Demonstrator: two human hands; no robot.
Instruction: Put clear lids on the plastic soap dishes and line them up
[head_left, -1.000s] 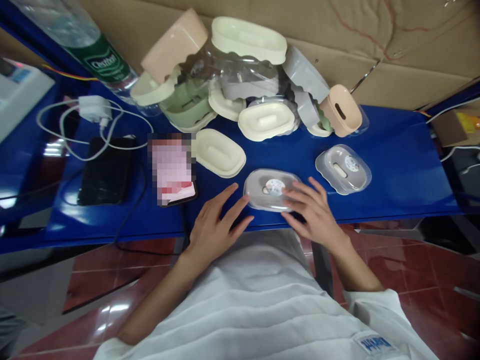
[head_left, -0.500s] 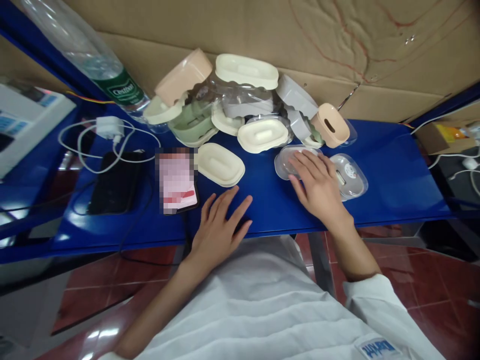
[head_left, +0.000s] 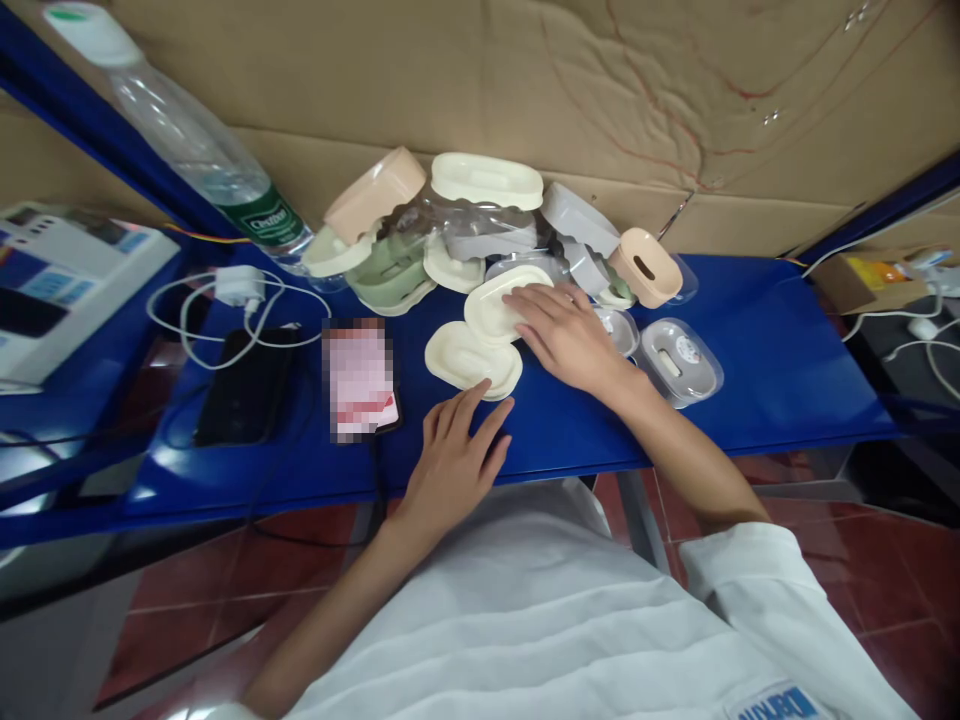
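My right hand (head_left: 571,335) lies with outstretched fingers on a cream oval lid (head_left: 491,305); part of the lid is hidden under the fingers. Just in front of it, a second cream oval lid (head_left: 461,355) rests on the blue table, the two edges meeting or overlapping. My left hand (head_left: 454,455) is spread, with a fingertip at the near edge of this second lid. Neither hand is closed round anything. Right of my right hand are a clear plastic box (head_left: 681,360) with a round sticker and a smaller clear piece (head_left: 621,330), partly hidden by that hand.
Behind the lids is a heap of boxes, among them a peach box (head_left: 375,195), a green box (head_left: 386,270) and a grey box (head_left: 577,215). Left stand a phone (head_left: 360,375), a dark phone-like slab (head_left: 247,385), a charger (head_left: 236,285) with white cable, and a water bottle (head_left: 202,150).
My right hand has moved left from the clear plastic pieces onto the cream lid, which has shifted left and nearer. The second cream lid has slid right. My left hand has barely moved.
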